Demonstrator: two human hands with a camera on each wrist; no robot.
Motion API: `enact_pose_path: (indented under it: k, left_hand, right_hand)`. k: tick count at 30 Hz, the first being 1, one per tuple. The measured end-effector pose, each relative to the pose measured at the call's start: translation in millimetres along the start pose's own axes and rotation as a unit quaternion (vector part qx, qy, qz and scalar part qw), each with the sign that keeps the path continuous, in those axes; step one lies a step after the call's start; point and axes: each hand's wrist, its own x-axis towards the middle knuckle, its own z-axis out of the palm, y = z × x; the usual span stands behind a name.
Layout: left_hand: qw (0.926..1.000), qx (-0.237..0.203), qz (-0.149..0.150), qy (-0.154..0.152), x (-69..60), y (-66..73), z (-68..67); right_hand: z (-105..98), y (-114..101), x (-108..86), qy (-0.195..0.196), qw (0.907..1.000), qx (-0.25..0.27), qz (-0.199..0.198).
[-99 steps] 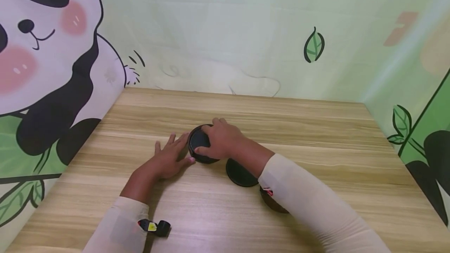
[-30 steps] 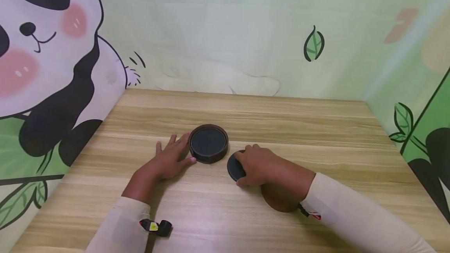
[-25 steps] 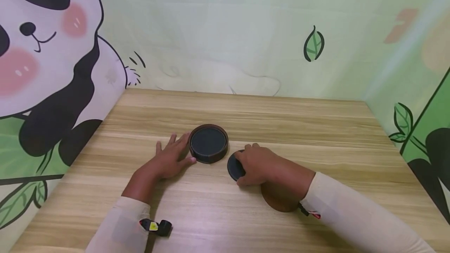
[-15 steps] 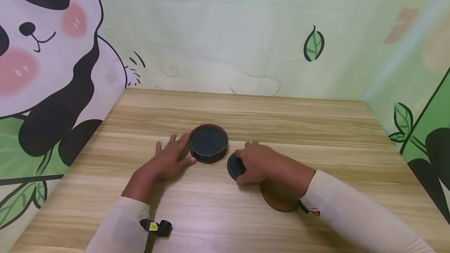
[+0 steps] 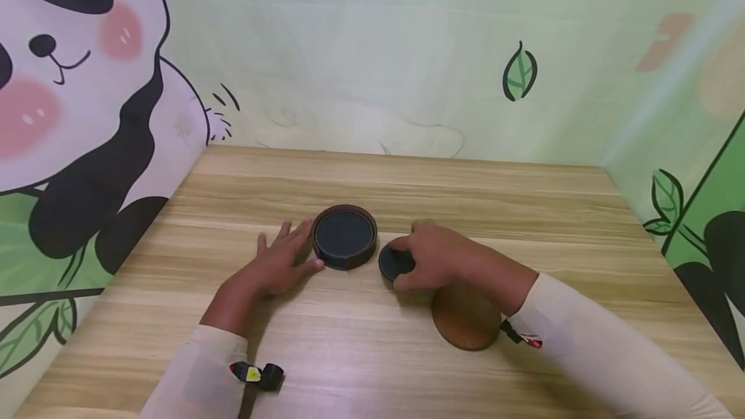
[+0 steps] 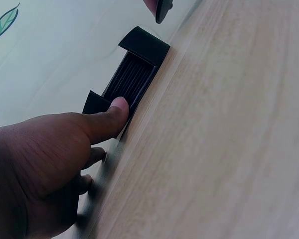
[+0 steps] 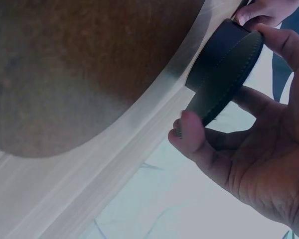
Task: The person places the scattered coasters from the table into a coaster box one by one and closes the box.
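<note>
A round dark leather coaster holder (image 5: 365, 252) stands on the table with a stack of black coasters (image 5: 345, 233) inside. The left wrist view shows their edges through the gap in the holder's wall (image 6: 145, 45). My left hand (image 5: 279, 265) steadies the holder from its left, thumb at the gap and index finger against the side. Just right of the holder, my right hand (image 5: 433, 254) pinches a black coaster (image 5: 396, 260) by its edges. That coaster (image 7: 229, 74) is tilted, with stitching along its rim. A brown disc (image 5: 465, 322) lies partly under my right forearm.
The wood-grain table (image 5: 349, 354) runs back to a printed cloth wall (image 5: 361, 83) with a panda on its left side. A wrist camera (image 5: 270, 377) sits on the left sleeve, close above the tabletop.
The right hand has gone from the holder to the black coaster on its right, taken hold of it and raised it slightly. More of the brown disc shows. The left hand stays put.
</note>
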Motion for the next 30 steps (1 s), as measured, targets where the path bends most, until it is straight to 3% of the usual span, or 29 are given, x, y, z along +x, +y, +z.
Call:
enact_pose_path:
  k: [17,22,30]
  left_hand:
    - [1.0000,-0.001,0.001,0.000,0.9,-1.7,-0.1]
    - [1.0000,0.000,0.001,-0.001,1.3,-2.8,1.4]
    - [1.0000,0.000,-0.002,-0.003,1.0,0.4,-0.8]
  right_hand:
    - [-0.6,-5.1,-4.0,0.037,0.9964,-0.076,-0.014]
    - [-4.4,-5.1,-5.6,0.037,0.9974,-0.060,-0.014]
    - [-20.5,-3.0,-5.9,0.070,0.9972,-0.008,-0.023]
